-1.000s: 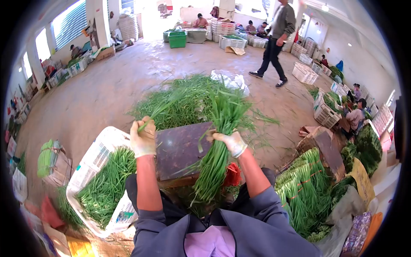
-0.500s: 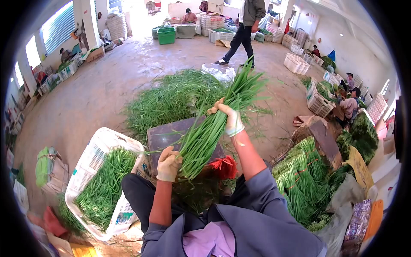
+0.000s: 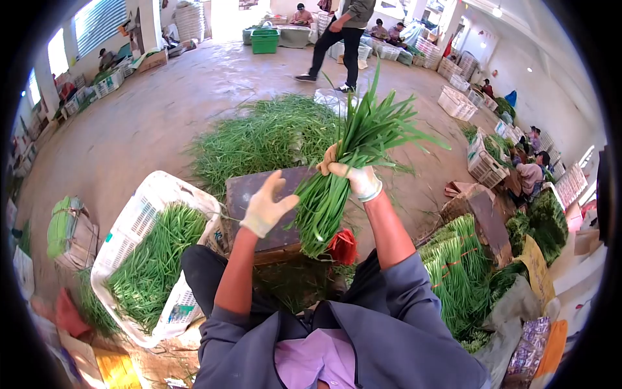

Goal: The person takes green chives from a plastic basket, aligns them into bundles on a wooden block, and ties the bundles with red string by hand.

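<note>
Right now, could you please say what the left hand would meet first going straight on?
Over the dark board, the left hand would probably meet the heap of greens; depth is unclear.

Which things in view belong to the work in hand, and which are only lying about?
Seem part of the work:
bunch of green stalks in the right hand
open left hand
dark low table
heap of loose greens
banded bundles

Seem just lying about:
green tub
purple patterned packet
orange item
</note>
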Available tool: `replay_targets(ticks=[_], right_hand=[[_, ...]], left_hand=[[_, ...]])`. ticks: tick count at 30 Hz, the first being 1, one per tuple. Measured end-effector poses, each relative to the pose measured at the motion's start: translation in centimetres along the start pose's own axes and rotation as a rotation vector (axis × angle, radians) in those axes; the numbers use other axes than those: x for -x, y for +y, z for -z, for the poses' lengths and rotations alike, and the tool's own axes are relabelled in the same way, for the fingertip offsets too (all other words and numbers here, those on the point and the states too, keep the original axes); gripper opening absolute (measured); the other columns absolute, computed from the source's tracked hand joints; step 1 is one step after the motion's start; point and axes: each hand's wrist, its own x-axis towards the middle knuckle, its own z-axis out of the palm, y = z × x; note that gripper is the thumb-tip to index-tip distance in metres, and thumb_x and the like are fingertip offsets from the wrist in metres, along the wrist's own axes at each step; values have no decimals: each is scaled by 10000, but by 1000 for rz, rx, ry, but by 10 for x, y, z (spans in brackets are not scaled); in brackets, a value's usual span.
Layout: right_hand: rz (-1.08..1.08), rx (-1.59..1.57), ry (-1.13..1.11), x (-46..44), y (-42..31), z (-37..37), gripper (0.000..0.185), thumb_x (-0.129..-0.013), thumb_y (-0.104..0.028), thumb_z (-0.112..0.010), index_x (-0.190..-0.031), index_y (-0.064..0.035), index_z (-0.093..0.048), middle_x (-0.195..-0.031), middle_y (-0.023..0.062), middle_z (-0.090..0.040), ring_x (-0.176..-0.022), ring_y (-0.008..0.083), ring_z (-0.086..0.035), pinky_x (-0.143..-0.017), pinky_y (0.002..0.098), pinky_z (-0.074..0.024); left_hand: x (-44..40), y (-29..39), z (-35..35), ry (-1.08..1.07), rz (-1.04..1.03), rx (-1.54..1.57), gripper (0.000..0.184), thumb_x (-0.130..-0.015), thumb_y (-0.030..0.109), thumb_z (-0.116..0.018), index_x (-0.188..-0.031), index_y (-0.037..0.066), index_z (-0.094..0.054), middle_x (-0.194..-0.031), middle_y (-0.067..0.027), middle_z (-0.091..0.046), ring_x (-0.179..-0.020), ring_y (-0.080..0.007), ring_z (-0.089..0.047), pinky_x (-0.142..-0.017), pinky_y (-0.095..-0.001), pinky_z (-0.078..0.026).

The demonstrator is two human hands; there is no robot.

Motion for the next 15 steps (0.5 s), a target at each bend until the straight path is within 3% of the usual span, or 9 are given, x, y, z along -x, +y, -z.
replay_targets(ticks=[2, 4, 5, 6, 8, 10, 11, 12, 15], right_hand=[[50, -93, 2, 2, -4, -8, 220, -776, -170, -742, -887, -38, -605, -841, 63, -635, -828, 193, -623, -828, 375, -500], [48, -65, -21, 2, -10, -6, 213, -774, -160, -736, -881, -40, -595, -828, 64, -622, -818, 198, -618, -829, 379, -503], [51, -121, -6, 2, -11, -5, 212, -772, -156, -734, -881, -40, -594, -822, 65, -619, -809, 196, -614, -831, 380, -504], [50, -179, 13, 5, -12, -5, 212, -771, -151, -733, -881, -39, -592, -817, 66, -617, -800, 194, -611, -833, 382, -506], [41, -134, 82, 8, -12, 1, 200, -781, -144, -721, -885, -34, -591, -808, 68, -614, -750, 194, -602, -807, 384, -518], [-33, -125, 178, 4, -15, 10, 215, -777, -110, -709, -917, -53, -556, -836, 90, -576, -693, 211, -578, -773, 427, -524], [-14, -120, 180, 4, -19, 16, 210, -794, -132, -691, -938, -39, -569, -802, 85, -571, -641, 203, -559, -727, 417, -520], [-3, -93, 304, 3, -26, 16, 198, -792, -136, -676, -920, -23, -576, -737, 73, -556, -614, 188, -538, -685, 395, -506], [97, -177, 239, -5, -40, 31, 186, -825, -103, -635, -963, 3, -570, -671, 61, -543, -559, 171, -526, -638, 371, -500]], left_hand=[[-11, -2, -5, -147, 106, -82, 875, -811, 399, -767, -1488, 21, -362, -1351, -195, -577, -1266, -281, -538, -1065, -377, -408], [-16, -22, -23, -413, -9, 351, 908, -804, 371, -778, -1487, -21, -328, -1385, -172, -547, -1289, -234, -510, -1088, -359, -380], [-15, -46, -32, -513, -81, 268, 911, -793, 292, -782, -1482, -57, -297, -1379, -130, -539, -1261, -182, -503, -1098, -335, -360], [-2, -24, -36, -617, 37, 392, 844, -782, 216, -770, -1467, -30, -342, -1340, -104, -568, -1204, -175, -536, -1059, -331, -402], [12, -26, -45, -605, 67, 315, 725, -786, 174, -726, -1414, -24, -422, -1269, -129, -628, -1128, -182, -596, -999, -329, -451], [31, -54, -60, -415, 13, 169, 439, -792, 63, -633, -1222, -8, -582, -1040, -71, -675, -971, -141, -611, -921, -326, -488], [41, -70, -66, -380, 177, 60, 281, -800, 82, -596, -1065, 14, -659, -878, -79, -680, -838, -171, -634, -815, -354, -516], [53, -78, -74, -204, 66, -89, 183, -809, 97, -548, -920, 24, -673, -780, -117, -677, -751, -236, -650, -724, -369, -512], [85, -119, -76, -247, 275, 32, 197, -815, 132, -521, -892, 25, -667, -785, -179, -674, -777, -308, -664, -721, -393, -501]])
